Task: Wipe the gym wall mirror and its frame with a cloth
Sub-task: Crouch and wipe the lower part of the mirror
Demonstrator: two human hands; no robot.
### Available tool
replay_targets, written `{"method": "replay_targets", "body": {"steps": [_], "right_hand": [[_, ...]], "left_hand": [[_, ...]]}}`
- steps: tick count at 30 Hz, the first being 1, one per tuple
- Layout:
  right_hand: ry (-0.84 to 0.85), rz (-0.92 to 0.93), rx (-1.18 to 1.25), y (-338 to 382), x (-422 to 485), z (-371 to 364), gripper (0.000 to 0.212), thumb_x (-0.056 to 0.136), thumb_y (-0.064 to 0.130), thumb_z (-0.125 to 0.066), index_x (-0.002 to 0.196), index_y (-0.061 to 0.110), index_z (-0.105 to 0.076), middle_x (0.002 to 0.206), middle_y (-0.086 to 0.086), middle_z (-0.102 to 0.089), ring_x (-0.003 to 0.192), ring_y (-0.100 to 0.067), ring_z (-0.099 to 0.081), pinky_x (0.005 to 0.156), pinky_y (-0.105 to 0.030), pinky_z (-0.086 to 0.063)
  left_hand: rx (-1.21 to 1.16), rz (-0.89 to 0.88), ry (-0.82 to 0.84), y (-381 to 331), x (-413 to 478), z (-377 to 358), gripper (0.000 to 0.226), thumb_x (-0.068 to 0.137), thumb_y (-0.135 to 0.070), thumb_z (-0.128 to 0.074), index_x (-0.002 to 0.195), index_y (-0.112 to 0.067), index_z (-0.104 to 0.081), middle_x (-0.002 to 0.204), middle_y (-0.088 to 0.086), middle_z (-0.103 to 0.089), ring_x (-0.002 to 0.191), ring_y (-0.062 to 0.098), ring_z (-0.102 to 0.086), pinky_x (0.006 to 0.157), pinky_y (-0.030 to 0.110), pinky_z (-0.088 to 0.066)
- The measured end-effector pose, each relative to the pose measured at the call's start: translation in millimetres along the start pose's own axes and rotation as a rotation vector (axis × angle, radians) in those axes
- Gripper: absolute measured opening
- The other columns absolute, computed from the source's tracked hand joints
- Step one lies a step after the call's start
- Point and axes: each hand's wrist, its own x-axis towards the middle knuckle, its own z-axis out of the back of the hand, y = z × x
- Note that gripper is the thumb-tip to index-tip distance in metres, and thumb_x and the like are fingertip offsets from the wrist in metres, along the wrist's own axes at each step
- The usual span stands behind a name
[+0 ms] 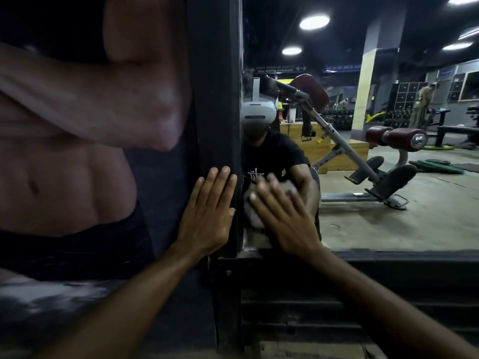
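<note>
Left hand (pixel 207 213): flat, fingers straight and close together, palm resting on the dark upright of the frame (pixel 215 99), fingertips pointing up. It holds nothing.

Right hand (pixel 282 216): fingers extended and slightly spread, pressing a pale cloth (pixel 254 216) flat against the mirror (pixel 388 203). The cloth lies under the fingers in the lower left corner of the glass, just beside the upright and just above the bottom rail. Only its left part shows; the hand is blurred.

Left of the upright: a wall poster (pixel 77 151) of a bare torso.

In the glass: the person's reflection wearing a white headset (pixel 259 112), an inclined bench (pixel 363 161) with dark red pads, and round ceiling lights (pixel 314 22).
</note>
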Motion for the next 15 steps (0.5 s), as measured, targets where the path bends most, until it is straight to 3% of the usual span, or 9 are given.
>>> {"method": "replay_targets", "body": {"steps": [2,4,6,10,13,15], "right_hand": [[-0.107,-0.202,0.008,-21.6,51.2,15.9,0.058,0.109,0.04,-0.02,0.161,0.017,-0.025,0.167,-0.017,-0.023,0.155,-0.036,-0.016,0.124,-0.053,-0.006],[-0.187,-0.435,0.031,-37.5,90.3,28.2,0.06,0.108,0.046,-0.023,0.161,0.019,-0.029,0.167,-0.019,-0.021,0.154,-0.042,-0.016,0.123,-0.055,-0.005],[-0.212,-0.529,0.068,-35.5,103.3,30.1,0.061,0.107,0.048,-0.029,0.161,0.018,-0.029,0.167,-0.02,-0.019,0.154,-0.044,-0.015,0.124,-0.058,-0.007],[-0.087,-0.192,0.09,5.1,31.9,2.7,0.078,0.093,0.036,-0.061,0.162,0.019,-0.028,0.169,-0.017,-0.016,0.156,-0.04,-0.01,0.124,-0.061,-0.012],[0.013,0.066,-0.002,4.3,-38.0,-14.0,0.078,0.093,0.041,-0.052,0.163,0.025,-0.022,0.171,-0.01,-0.008,0.158,-0.032,-0.008,0.124,-0.054,-0.009],[-0.013,0.001,-0.011,-24.6,-48.2,-12.1,0.083,0.093,0.044,-0.05,0.164,0.027,-0.011,0.172,-0.007,0.002,0.158,-0.031,-0.003,0.124,-0.052,-0.007]], "left_hand": [[0.003,-0.01,-0.026,8.5,22.3,7.7,0.072,0.097,-0.028,-0.043,0.16,-0.004,-0.016,0.168,0.017,-0.015,0.156,0.035,-0.013,0.127,0.051,-0.013],[0.01,-0.014,-0.034,18.3,45.2,13.7,0.073,0.097,-0.028,-0.043,0.16,-0.005,-0.015,0.169,0.017,-0.014,0.157,0.035,-0.011,0.128,0.05,-0.01],[0.017,-0.01,-0.03,21.9,54.2,15.4,0.072,0.097,-0.028,-0.042,0.16,-0.004,-0.016,0.169,0.016,-0.013,0.157,0.034,-0.01,0.128,0.05,-0.009],[0.024,0.02,-0.008,12.1,44.4,12.5,0.072,0.097,-0.028,-0.043,0.161,-0.005,-0.018,0.169,0.017,-0.012,0.157,0.035,-0.007,0.128,0.05,-0.007],[0.031,0.014,0.023,3.1,35.2,11.7,0.072,0.096,-0.029,-0.043,0.162,-0.012,-0.02,0.17,0.017,-0.009,0.157,0.035,-0.004,0.127,0.054,-0.005],[0.034,0.005,0.013,0.7,40.1,14.5,0.073,0.095,-0.029,-0.044,0.162,-0.016,-0.02,0.17,0.015,-0.009,0.158,0.034,-0.004,0.126,0.056,-0.004]]}}
